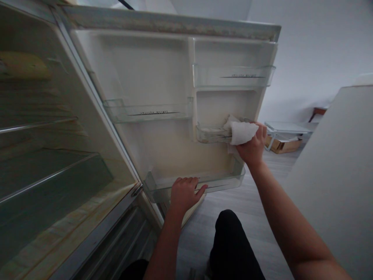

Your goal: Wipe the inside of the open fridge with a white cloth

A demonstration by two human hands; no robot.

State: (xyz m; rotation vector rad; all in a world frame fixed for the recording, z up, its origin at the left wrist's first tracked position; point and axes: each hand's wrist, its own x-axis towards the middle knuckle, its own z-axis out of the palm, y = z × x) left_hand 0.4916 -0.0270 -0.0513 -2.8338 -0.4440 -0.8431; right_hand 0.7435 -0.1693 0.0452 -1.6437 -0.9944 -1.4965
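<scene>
The open refrigerator door stands in front of me with its inner side facing me. My right hand grips a white cloth folded over the right end of the small clear door shelf. Lower down, my left hand is wrapped over the front rim of the bottom door shelf, thumb towards the right. Higher on the door are a clear shelf at the left and another at the upper right.
To the left is the fridge interior with glass shelves and a yellowish item. A white panel rises at the right. Beyond the door are a low glass table and a cardboard box. My knee is below the door.
</scene>
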